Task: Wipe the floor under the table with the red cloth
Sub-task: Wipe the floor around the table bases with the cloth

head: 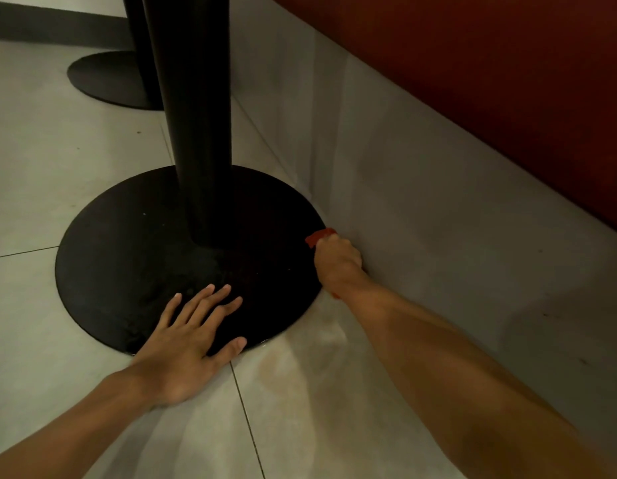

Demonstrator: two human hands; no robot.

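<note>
Red cloth (320, 236) apparently bunched under right hand (338, 261), beside table base (134, 257)

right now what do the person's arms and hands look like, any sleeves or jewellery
Both bare. The left arm and right arm show no sleeves up to the frame edge. The left hand and right hand wear no gloves; no rings, watch or bands visible.
</note>
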